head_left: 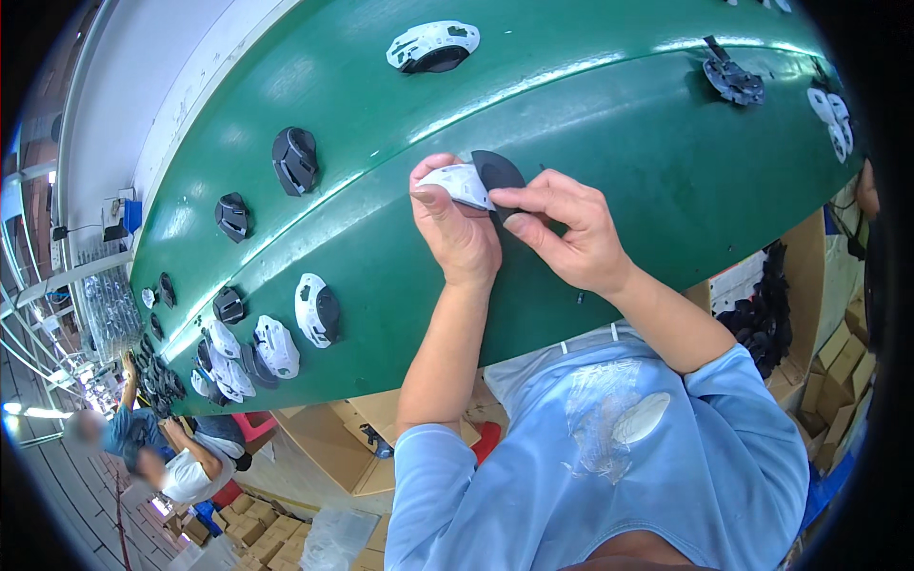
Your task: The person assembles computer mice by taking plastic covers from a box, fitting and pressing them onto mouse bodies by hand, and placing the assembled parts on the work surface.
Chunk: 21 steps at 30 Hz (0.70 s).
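Over the green table (381,233), my left hand (459,238) is closed around a white mouse shell (457,183), thumb on its near side. A black rounded mouse piece (497,171) lies against the shell's right end. My right hand (576,233) pinches the black piece's lower edge between thumb and fingers. Whether the two pieces are joined is hidden by my fingers.
Far ahead lies a white and black mouse shell (433,48); black mice (295,162) and a cluster of white shells (224,357) are at left. Dark mouse parts (733,81) lie far right. Cardboard boxes (328,443) stand below the table; people (195,471) are at lower left.
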Available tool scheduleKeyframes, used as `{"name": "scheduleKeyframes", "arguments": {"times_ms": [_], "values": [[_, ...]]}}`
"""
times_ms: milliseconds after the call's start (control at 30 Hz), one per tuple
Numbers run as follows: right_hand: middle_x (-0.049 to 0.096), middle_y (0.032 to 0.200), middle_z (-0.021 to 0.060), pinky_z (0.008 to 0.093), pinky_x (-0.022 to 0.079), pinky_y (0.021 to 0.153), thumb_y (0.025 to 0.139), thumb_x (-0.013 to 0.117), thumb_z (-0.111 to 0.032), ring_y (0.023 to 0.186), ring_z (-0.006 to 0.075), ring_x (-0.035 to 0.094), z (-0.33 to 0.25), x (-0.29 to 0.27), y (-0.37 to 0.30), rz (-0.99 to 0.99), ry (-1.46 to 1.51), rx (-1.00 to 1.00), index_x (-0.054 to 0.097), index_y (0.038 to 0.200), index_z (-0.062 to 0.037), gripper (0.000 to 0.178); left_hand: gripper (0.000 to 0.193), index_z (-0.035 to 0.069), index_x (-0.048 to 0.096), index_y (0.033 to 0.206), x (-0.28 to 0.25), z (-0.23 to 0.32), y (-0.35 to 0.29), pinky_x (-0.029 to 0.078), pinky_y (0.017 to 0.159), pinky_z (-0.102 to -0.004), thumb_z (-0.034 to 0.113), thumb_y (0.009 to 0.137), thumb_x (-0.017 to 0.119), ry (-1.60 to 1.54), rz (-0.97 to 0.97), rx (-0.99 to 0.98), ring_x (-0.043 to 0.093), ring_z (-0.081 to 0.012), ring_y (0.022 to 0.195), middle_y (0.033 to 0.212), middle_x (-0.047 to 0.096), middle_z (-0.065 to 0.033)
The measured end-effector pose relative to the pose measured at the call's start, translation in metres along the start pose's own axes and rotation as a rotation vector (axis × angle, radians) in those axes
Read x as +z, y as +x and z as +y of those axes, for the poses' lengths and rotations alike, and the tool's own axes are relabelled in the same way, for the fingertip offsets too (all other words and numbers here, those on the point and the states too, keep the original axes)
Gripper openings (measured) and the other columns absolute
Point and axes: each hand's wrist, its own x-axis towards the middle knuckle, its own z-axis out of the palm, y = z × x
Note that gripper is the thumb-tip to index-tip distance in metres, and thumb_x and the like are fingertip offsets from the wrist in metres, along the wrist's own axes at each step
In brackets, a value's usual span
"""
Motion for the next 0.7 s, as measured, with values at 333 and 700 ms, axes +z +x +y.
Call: {"name": "scheduleKeyframes", "arguments": {"times_ms": [333, 700], "values": [[0.057, 0.08, 0.0084, 0.0323, 0.045, 0.068, 0.09, 0.058, 0.003, 0.073, 0.0195, 0.054, 0.002, -0.029, 0.021, -0.303, 0.174, 0.056, 0.069, 0.123, -0.0027, 0.035, 0.07, 0.009, 0.054, 0.105, 0.004, 0.006, 0.0, 0.051, 0.078, -0.0331, 0.077, 0.087, 0.052, -0.189, -0.127, -0.131, 0.059, -0.0196, 0.087, 0.098, 0.054, -0.0058], [0.072, 0.1, 0.0105, 0.0319, 0.055, 0.072, 0.084, 0.077, -0.015, 0.083, 0.0227, 0.069, 0.0, -0.019, 0.016, -0.003, -0.116, 0.14, 0.074, 0.118, -0.0067, 0.036, 0.04, 0.007, 0.054, 0.11, 0.007, -0.002, -0.007, 0.053, 0.073, -0.029, 0.045, 0.099, 0.061, 0.001, 0.033, 0.088, 0.062, -0.0127, 0.087, 0.1, 0.061, -0.0047]]}}
